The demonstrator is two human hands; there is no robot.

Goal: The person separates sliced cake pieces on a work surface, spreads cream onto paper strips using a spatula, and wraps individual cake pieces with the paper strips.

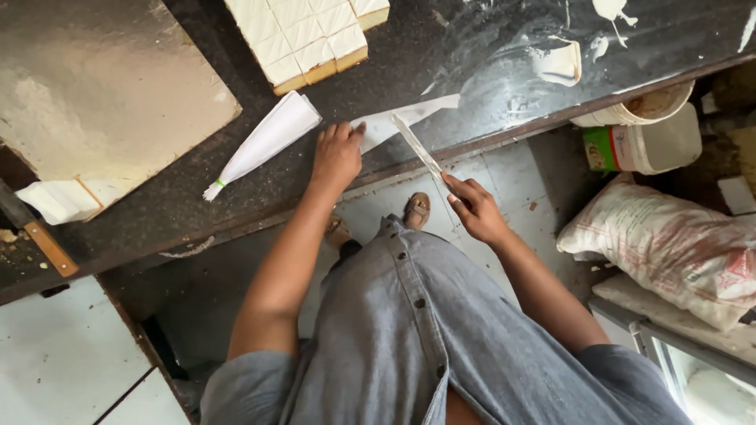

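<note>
My left hand (337, 153) lies on the dark countertop (441, 55), its fingertips touching a white strip of paper (405, 118) and close to a white piping bag (268, 142) tied at its narrow end. My right hand (475, 208) grips the handle of a long cream-smeared knife (416, 145), whose blade points up over the counter's edge toward the paper strip. A block of white frosted cake cut into squares (311, 35) sits further back on the counter.
A gold cake board (94, 86) lies at the left with a cake piece (59, 201) and another knife's wooden handle (49, 248) beside it. Cream smears (559, 63) mark the counter. A bucket (642, 106), a container (654, 145) and a sack (669, 252) stand at the right.
</note>
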